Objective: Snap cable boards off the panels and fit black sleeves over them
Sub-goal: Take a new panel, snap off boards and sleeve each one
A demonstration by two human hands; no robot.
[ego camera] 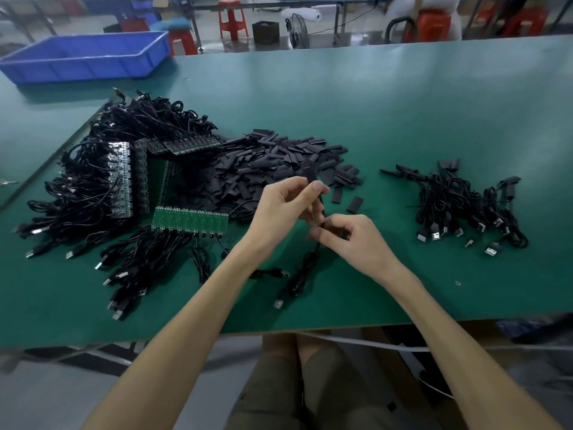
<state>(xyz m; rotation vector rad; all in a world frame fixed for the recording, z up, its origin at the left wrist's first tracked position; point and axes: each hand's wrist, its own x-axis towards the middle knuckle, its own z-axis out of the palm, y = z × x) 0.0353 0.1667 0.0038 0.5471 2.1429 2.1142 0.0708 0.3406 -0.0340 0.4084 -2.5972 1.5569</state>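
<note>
My left hand (285, 209) pinches a flat black sleeve (311, 174) between thumb and fingers, held upright over the table's middle. Just below it my right hand (347, 240) grips the small board end of a black cable (302, 274), whose cord hangs down to a USB plug by the front edge. The board itself is mostly hidden by my fingers. A green panel (190, 219) with several cables attached lies to the left. More panels (124, 178) stand stacked in the cable heap behind it. A pile of loose black sleeves (273, 162) lies beyond my hands.
A heap of sleeved cables (465, 206) lies on the right of the green table (403, 119). A blue bin (90, 58) stands at the far left corner. Red stools and a fan stand past the far edge. Two loose sleeves (355, 204) lie near my hands.
</note>
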